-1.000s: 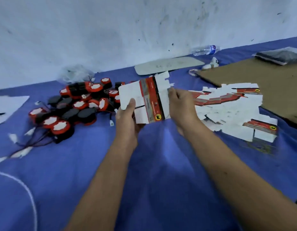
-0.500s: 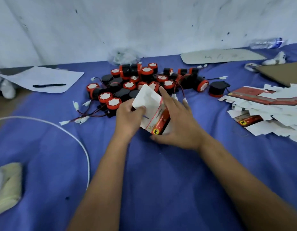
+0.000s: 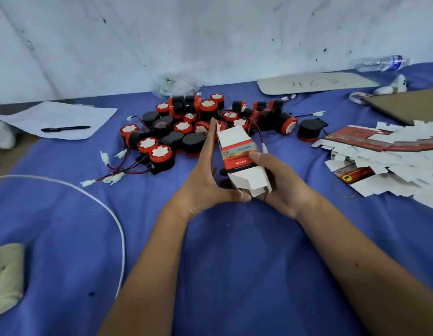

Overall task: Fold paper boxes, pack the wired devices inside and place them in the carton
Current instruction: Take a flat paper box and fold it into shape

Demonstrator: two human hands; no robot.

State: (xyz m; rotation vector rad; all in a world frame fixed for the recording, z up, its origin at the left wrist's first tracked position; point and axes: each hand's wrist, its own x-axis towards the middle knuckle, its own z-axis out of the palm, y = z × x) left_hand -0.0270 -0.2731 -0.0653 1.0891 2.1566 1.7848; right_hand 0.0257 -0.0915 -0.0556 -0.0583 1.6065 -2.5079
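Paper box (image 3: 242, 161) now squared into a tube, long axis pointing away toward the device pile (image 3: 210, 127) just beyond it. Right hand (image 3: 276, 183) grasps its near end; left hand (image 3: 205, 175), fingers straight, presses its left wall. Half a second ago it was still half-flat.

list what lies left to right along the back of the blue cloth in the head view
paper sheet with pen → pile of wired devices → grey board → water bottle
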